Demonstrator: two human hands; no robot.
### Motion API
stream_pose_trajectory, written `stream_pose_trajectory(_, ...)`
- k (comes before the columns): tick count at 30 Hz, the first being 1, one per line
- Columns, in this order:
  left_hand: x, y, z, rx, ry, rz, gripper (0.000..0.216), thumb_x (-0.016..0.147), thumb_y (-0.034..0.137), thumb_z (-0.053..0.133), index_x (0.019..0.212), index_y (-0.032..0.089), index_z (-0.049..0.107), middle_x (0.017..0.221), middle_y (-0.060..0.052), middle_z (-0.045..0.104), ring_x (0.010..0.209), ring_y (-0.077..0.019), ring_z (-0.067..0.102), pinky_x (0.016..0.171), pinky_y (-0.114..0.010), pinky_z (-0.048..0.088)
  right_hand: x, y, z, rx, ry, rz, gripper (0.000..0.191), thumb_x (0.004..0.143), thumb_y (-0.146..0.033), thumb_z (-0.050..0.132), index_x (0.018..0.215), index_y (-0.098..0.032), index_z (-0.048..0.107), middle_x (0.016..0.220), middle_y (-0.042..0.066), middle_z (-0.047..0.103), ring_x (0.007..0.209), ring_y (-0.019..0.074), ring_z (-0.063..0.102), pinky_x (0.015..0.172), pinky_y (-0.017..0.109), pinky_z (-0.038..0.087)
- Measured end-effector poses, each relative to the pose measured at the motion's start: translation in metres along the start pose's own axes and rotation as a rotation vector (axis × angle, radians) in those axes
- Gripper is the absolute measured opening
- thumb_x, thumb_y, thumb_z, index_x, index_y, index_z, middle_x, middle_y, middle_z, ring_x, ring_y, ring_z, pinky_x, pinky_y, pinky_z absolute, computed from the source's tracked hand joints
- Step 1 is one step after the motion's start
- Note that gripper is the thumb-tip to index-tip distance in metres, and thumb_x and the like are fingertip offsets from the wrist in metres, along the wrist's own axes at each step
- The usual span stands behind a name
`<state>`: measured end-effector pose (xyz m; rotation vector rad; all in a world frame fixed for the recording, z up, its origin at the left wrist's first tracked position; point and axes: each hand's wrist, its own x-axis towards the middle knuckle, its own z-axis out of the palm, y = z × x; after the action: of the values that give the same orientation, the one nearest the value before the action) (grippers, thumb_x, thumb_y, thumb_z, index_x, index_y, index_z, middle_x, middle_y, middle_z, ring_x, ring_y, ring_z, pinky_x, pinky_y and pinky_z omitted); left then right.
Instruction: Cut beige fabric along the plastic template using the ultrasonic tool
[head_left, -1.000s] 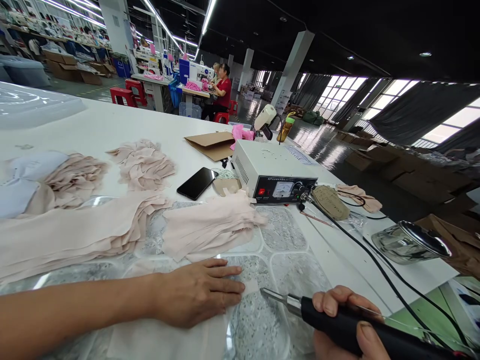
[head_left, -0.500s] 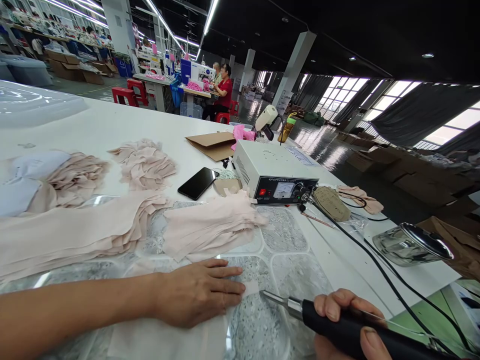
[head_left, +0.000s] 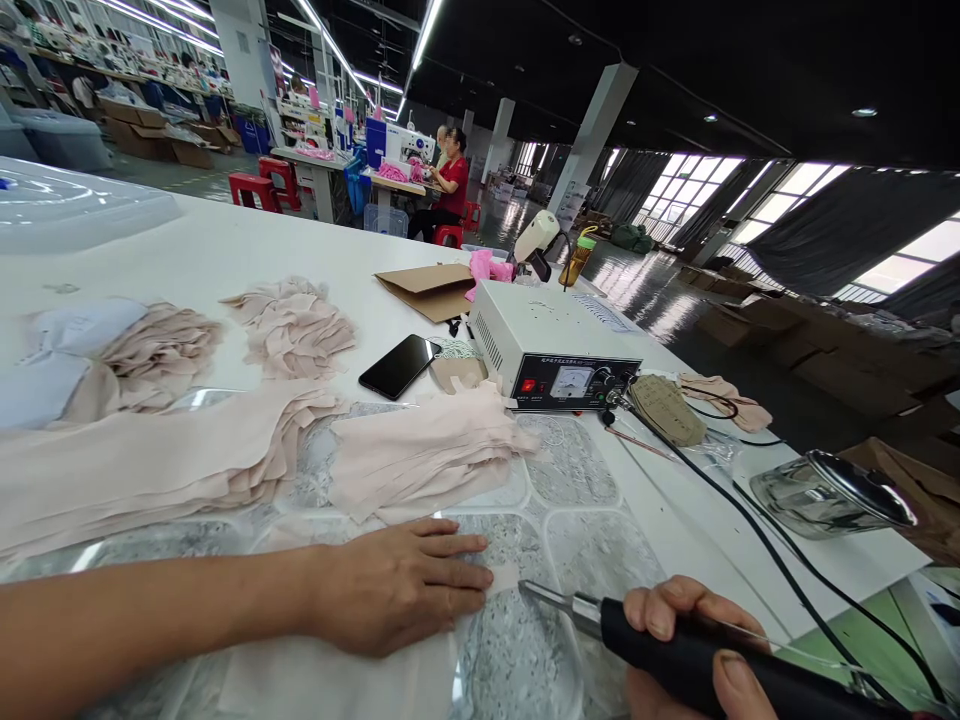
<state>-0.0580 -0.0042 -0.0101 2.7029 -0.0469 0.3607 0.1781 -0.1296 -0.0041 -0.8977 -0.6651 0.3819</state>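
Note:
My left hand (head_left: 409, 585) lies flat with fingers stretched out, pressing a pale, thin fabric piece (head_left: 345, 675) onto the grey marbled mat (head_left: 517, 650). A narrow end of that fabric shows beyond the fingertips. My right hand (head_left: 697, 650) is wrapped round the black handle of an ultrasonic cutter (head_left: 555, 597), whose metal tip is at the edge of the fabric end. I cannot tell whether the tip touches the cloth. Past my left hand lies a stack of pale pink fabric pieces (head_left: 427, 450), with a longer fabric stack (head_left: 150, 465) to the left.
A white control box (head_left: 555, 320) with a dial stands behind the mat, its black cable running to the right. Around it are a phone (head_left: 397, 366), folded cardboard (head_left: 427, 290), a tan oval pad (head_left: 667, 408) and a glass jar (head_left: 825, 495). Co-workers sit at sewing machines farther back.
The whole view has shifted very slightly. Both hands, the cutter and the fabric keep practically the same positions relative to one another.

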Motion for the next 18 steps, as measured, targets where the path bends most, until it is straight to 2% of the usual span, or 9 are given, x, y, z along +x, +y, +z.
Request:
stream_pose_trajectory(3,0.0005,0.0004,-0.0004,0.005,-0.011,0.002,0.033,0.103,0.020,0.044,0.132,0.012,0.057,0.140,-0.008,0.057,0.138,-0.0282,0.044,0.119,-0.039,0.030,-0.0010,-0.0017,0.0017,-0.026,-0.009,-0.016,0.010,0.074,-0.031,0.064,0.076,-0.021,0.060,0.071,-0.001,0.059,0.053,0.0111,0.053,0.050,0.029,0.049)
stream_pose_trajectory(9,-0.0009,-0.0006,0.0024,-0.020,0.049,0.015,0.034,0.101,0.019,0.046,0.133,0.015,0.056,0.137,-0.009,0.060,0.139,-0.0262,0.044,0.119,-0.039,0.030,-0.0006,-0.0026,-0.0002,-0.062,-0.017,-0.009,0.009,0.075,-0.030,0.064,0.075,-0.022,0.059,0.071,-0.001,0.058,0.053,0.0118,0.052,0.050,0.031,0.049)
stream_pose_trajectory(18,-0.0010,-0.0009,0.0029,0.041,-0.001,0.010,0.034,0.104,0.022,0.039,0.132,0.013,0.057,0.141,-0.007,0.057,0.140,-0.0266,0.042,0.119,-0.038,0.028,0.0063,-0.0012,0.0089,-0.004,0.017,-0.018,0.007,0.071,-0.026,0.065,0.076,-0.021,0.062,0.073,-0.001,0.060,0.054,0.0100,0.052,0.050,0.028,0.049)
